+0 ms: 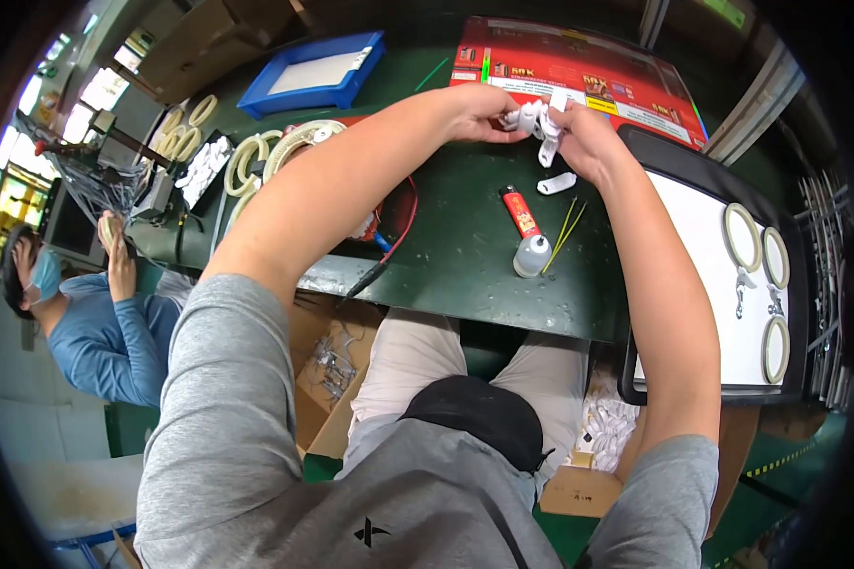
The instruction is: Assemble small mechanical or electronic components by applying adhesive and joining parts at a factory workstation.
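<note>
We had both hands raised over the far side of the green table [465, 256], and the small white plastic piece [541, 123] sat between them — our left hand [479, 112] pinched its left end while our right hand [584, 137] closed around its right end, long axis hanging downward. Both forearms reached forward, elbows bent, and a second white piece [556, 183] lay on the table just below our right hand — beside a red glue tube [524, 223].

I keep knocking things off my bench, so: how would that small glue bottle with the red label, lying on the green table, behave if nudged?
The glue bottle lies on its side and looks round, so a sideways nudge would probably roll it along the green table. It seems small and plastic, so likely light and not fragile. The thin yellow sticks beside it would likely shift with it.
</note>
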Motion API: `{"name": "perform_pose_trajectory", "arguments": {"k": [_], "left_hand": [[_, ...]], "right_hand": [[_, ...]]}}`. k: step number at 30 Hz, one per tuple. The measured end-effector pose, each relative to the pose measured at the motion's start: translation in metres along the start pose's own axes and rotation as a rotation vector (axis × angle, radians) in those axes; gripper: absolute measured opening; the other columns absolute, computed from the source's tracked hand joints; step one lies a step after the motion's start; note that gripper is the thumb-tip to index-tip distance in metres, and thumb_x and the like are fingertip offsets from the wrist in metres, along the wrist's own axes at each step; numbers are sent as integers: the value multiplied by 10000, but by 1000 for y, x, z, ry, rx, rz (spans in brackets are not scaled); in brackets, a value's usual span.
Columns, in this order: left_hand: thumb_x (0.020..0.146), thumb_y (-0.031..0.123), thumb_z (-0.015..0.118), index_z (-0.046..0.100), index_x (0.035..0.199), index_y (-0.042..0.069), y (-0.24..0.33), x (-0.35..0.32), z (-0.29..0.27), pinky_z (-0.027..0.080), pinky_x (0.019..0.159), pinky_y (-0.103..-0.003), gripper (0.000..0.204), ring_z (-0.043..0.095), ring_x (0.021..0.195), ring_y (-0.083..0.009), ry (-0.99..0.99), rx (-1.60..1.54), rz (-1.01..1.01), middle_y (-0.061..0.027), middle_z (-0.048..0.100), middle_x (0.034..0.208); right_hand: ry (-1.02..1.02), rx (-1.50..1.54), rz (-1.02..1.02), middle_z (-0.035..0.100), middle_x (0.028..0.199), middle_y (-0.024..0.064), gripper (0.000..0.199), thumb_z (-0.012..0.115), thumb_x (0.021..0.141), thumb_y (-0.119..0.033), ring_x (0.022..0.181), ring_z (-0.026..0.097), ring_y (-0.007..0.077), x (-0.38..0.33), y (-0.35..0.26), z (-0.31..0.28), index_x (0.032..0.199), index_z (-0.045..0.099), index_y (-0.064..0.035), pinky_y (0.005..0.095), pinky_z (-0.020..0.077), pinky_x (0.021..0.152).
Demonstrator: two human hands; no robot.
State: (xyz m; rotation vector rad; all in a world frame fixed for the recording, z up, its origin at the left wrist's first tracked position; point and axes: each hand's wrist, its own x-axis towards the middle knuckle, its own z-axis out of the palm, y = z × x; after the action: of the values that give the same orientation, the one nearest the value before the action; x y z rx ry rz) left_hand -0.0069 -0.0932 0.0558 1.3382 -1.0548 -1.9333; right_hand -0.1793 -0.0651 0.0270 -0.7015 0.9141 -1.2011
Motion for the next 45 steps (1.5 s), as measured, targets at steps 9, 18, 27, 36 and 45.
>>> {"name": "perform_pose_trajectory", "arguments": {"k": [9,18,27,36,45], "left_hand": [[1024,268,233,565,1161,78,3,-1,49,556,778,-503,407,644,932,-300,75,-210,46,-153,642,1054],[990,339,278,587,1146,180,-15,9,65,499,826,-482,381,640,973,-264,122,-316,71,-90,662,1071],[1018,322,298,585,1135,113,-50,9,42,519,752,-398,373,631,915,-242,121,-913,176,-89,654,1027],[1012,350,380,619,1035,62,-71,-20,9,471,492,-258,376,605,697,-189,-10,-1190,310,-102,656,862],[994,432,470,628,1013,90,-93,-32,-8,437,482,-235,377,584,698,-181,-186,-1168,367,-108,662,860]], "right_hand": [[-67,119,-148,596,1213,170,317,505,974,7,1137,590,270,2,-8,0,1289,526,38,392,450,1026],[-60,-172,-253,628,1224,135,368,559,933,-15,1115,604,238,-10,-6,10,1301,586,-16,351,470,975],[-333,-170,-328,537,1400,182,408,519,992,-163,1365,458,265,-15,-5,14,1343,535,46,363,327,1166],[423,-1518,-674,661,1051,232,298,635,803,-82,1029,643,360,-22,2,1,1088,633,7,426,509,912],[308,-2100,-279,592,1178,267,384,593,839,-39,1067,620,424,-31,14,2,1219,556,4,462,515,942]]}}
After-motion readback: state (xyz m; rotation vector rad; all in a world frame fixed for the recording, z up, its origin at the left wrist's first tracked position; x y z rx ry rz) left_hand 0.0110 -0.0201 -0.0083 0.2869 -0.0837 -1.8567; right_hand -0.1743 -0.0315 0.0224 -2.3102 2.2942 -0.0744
